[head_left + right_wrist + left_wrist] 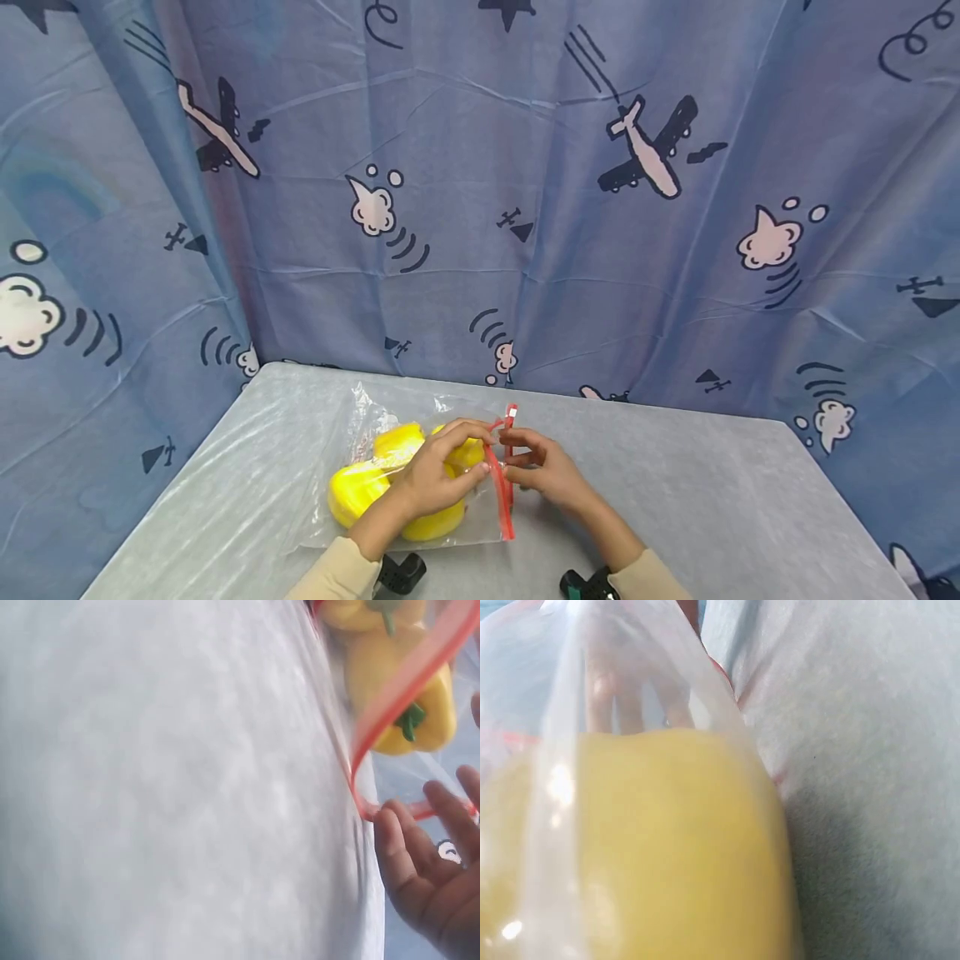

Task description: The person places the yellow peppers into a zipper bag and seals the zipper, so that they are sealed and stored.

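Observation:
A clear zip bag (480, 529) with a red closure strip (504, 500) lies on the table. Inside it are several yellow bell peppers (356, 492); two show green stems in the right wrist view, where one pepper (360, 667) lies near the bag's mouth. Reaching over the bag, my left hand (442, 471) grips its edge beside the red strip. My right hand (547, 471) touches the strip from the other side, its thumb and fingers apart. The right wrist view shows those fingertips against the parted strip. A blurred pepper (682, 840) behind plastic fills much of the left wrist view.
The table (712, 500) has a whitish cover. A blue patterned curtain (450, 275) hangs behind it and along both sides. Black devices sit by the wrists, one near the left sleeve (337, 575) and one near the right sleeve (648, 579).

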### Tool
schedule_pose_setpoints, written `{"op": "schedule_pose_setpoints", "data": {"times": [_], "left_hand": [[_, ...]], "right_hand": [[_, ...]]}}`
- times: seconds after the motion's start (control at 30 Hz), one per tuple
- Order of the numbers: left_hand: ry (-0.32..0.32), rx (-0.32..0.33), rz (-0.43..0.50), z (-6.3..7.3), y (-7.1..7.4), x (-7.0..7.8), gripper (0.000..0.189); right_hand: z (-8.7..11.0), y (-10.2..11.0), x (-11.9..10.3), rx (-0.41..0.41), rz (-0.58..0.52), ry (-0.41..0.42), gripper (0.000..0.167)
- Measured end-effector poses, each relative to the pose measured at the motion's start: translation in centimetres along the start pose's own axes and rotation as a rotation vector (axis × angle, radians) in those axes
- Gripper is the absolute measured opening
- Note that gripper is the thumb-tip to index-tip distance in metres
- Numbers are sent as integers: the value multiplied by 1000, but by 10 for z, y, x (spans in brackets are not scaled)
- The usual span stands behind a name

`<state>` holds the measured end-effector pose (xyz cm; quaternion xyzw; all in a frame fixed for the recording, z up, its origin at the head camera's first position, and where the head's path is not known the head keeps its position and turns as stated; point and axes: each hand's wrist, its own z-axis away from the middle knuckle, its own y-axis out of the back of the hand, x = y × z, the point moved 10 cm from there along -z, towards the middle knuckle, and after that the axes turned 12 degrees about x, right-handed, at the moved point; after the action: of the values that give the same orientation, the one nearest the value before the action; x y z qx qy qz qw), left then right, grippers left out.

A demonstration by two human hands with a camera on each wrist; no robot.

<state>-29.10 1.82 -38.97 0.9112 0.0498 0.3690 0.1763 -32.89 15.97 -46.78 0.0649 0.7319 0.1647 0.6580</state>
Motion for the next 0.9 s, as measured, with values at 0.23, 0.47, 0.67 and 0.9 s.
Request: {"op": "schedule_pose_setpoints", "data": {"times": [0.23, 0.47, 0.67, 0.9], "left_hand": [[-32, -30, -103, -3, -1, 4, 34], [-18, -80, -203, -19, 5, 6, 38], [-2, -151, -257, -48, 8, -2, 34], [85, -212, -245, -81, 2, -34, 32]], "right_hand": [[-4, 35, 0, 273, -4, -34, 29], [-14, 46, 0, 362, -12, -47, 27], [-22, 49, 5, 407, -6, -68, 24], [-31, 50, 12, 490, -55, -114, 24]]}}
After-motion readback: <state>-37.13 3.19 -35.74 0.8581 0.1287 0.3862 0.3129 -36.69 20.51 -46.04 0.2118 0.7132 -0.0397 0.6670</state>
